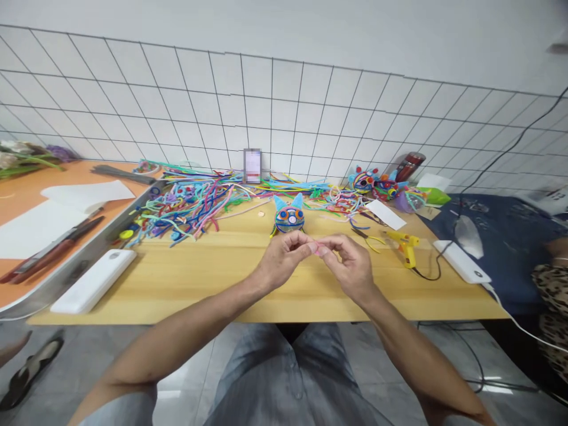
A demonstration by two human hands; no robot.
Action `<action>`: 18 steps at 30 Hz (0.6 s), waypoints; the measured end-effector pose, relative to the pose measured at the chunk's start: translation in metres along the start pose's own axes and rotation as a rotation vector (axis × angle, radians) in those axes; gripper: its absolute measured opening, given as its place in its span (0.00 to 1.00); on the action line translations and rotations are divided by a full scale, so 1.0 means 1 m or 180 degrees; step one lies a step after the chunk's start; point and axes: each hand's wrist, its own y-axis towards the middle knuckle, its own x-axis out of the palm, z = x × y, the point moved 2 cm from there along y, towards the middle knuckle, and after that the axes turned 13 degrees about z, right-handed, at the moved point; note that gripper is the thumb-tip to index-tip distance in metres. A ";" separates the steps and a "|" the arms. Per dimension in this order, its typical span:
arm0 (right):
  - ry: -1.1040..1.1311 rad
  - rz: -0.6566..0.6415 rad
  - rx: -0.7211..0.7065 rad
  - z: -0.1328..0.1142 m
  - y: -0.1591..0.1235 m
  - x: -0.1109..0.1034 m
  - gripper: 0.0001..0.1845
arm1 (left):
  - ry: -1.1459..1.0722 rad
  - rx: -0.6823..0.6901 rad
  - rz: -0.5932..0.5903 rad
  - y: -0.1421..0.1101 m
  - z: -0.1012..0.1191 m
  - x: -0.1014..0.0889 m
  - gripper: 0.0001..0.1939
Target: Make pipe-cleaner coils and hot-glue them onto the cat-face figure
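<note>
Over the middle of the wooden table, my left hand (286,255) and my right hand (348,260) meet at the fingertips. Both are closed in a pinch on a small pink piece of pipe cleaner (318,248), mostly hidden by the fingers. Just behind my left hand stands a round cat-like figure (289,216) wound in colourful pipe cleaners, with blue pointed ears and orange-ringed eyes. Its lower part is partly covered by my hand.
Loose pipe cleaners (190,204) heap at the back left. Two similar figures (364,179) sit at the back right. A yellow glue gun (404,245), pliers (369,236) and a white power bank (461,262) lie right; another white device (94,281) lies left. A phone (252,165) leans behind.
</note>
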 end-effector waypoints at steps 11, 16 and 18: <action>-0.0020 -0.0243 0.0397 0.048 0.010 0.006 0.05 | 0.0018 -0.0252 0.0029 0.036 -0.044 0.002 0.22; -0.0383 -0.0483 0.0045 0.054 0.008 0.006 0.06 | 0.0065 -0.0468 0.0006 0.037 -0.059 -0.005 0.20; -0.0556 -0.0525 -0.0116 0.058 0.004 0.007 0.08 | 0.0073 -0.0689 -0.0037 0.036 -0.064 -0.009 0.19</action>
